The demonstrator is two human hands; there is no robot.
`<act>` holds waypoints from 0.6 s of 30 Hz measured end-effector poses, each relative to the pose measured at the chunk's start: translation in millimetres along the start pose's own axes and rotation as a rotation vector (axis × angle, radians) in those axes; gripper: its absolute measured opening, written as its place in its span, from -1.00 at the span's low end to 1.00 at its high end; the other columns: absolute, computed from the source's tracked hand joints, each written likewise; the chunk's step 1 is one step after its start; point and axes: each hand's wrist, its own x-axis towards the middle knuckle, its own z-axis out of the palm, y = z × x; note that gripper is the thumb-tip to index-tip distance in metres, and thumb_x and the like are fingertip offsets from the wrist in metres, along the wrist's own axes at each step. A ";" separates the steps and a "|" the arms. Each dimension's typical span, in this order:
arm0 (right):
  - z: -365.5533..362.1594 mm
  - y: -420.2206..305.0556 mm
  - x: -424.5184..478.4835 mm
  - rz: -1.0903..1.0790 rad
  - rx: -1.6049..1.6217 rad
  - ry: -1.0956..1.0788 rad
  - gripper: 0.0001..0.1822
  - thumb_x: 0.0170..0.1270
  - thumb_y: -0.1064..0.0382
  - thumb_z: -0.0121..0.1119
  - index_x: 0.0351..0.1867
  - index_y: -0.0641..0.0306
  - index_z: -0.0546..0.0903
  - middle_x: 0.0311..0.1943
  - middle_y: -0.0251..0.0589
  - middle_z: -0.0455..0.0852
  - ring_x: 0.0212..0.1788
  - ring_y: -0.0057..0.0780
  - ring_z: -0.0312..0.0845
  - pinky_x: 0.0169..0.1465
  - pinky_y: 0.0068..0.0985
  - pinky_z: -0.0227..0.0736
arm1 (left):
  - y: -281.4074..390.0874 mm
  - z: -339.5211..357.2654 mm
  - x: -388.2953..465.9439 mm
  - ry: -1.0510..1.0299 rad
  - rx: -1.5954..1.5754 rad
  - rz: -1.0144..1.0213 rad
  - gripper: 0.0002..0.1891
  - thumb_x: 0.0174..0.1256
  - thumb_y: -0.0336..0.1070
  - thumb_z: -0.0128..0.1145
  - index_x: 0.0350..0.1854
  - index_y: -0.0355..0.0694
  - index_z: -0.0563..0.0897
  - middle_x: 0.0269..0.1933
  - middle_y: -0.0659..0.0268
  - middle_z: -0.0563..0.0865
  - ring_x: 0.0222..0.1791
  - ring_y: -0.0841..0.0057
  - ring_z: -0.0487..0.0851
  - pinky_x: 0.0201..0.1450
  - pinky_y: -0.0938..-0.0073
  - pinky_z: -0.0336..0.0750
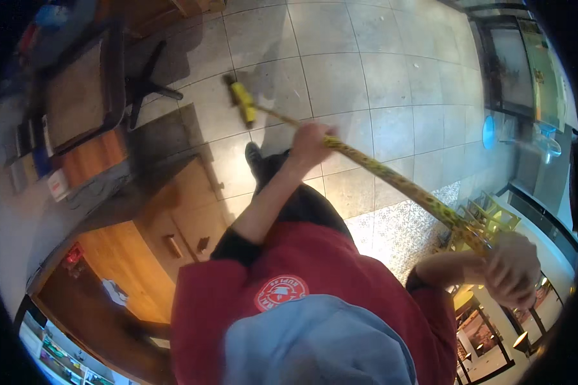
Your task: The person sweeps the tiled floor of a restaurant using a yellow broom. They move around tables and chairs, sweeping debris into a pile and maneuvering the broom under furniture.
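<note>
A long push broom with a yellow-and-black patterned handle slants across the view. Its yellow head, with a dark edge, rests low at the tiled floor, ahead of my dark shoe. My left hand is closed around the lower part of the handle. Near the handle's top end, at the right, my right hand grips it; the very end is hidden by the fingers. The head and hands are slightly blurred.
On the left stands a table with a dark edge and a black cross-shaped foot. Below it is a wooden cabinet. Green chairs stand at the right, near patterned tiles. Grey floor tiles lie ahead.
</note>
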 end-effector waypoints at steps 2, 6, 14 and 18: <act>4.5 34.7 -25.3 0.021 -0.314 0.376 -0.85 0.06 0.21 -0.01 -0.58 0.20 0.45 -0.57 -0.38 0.44 -0.49 -0.59 0.36 -0.44 -0.55 0.31 | -48.3 -18.4 -8.2 0.129 0.029 0.054 -0.77 0.01 -0.18 0.12 -0.58 -0.26 0.59 -0.65 0.08 0.54 -0.52 0.10 0.54 -0.32 0.18 0.43; 15.6 162.1 -9.7 0.233 -0.055 0.506 -0.68 0.19 0.17 -0.20 -0.72 0.15 0.32 -0.75 -0.32 0.31 -0.68 -0.49 0.17 -0.47 -0.46 0.18 | -179.8 -11.0 -14.7 -0.075 -0.018 -0.192 -0.75 -0.17 -0.23 0.28 -0.42 -0.23 0.62 -0.54 0.10 0.57 -0.41 0.16 0.56 -0.28 0.24 0.42; 10.8 56.7 61.3 0.220 -0.344 0.547 -0.62 0.17 0.15 -0.26 -0.84 0.05 0.19 -0.89 -0.50 0.18 -0.86 -0.61 0.02 -0.65 -0.54 -0.03 | -43.6 56.4 119.8 -0.192 -0.127 0.192 -0.70 0.05 -0.10 0.07 -0.64 -0.23 0.57 -0.54 0.07 0.58 -0.45 0.08 0.55 -0.30 0.12 0.38; 19.6 57.9 93.2 0.102 -0.485 0.474 -0.63 0.11 0.16 -0.19 -0.85 0.05 0.20 -0.91 -0.49 0.23 -0.86 -0.62 0.11 -0.69 -0.59 0.08 | -19.0 12.6 150.3 -0.157 -0.095 0.264 -0.74 0.05 -0.14 0.08 -0.64 -0.22 0.54 -0.59 0.10 0.56 -0.49 0.15 0.55 -0.35 0.21 0.42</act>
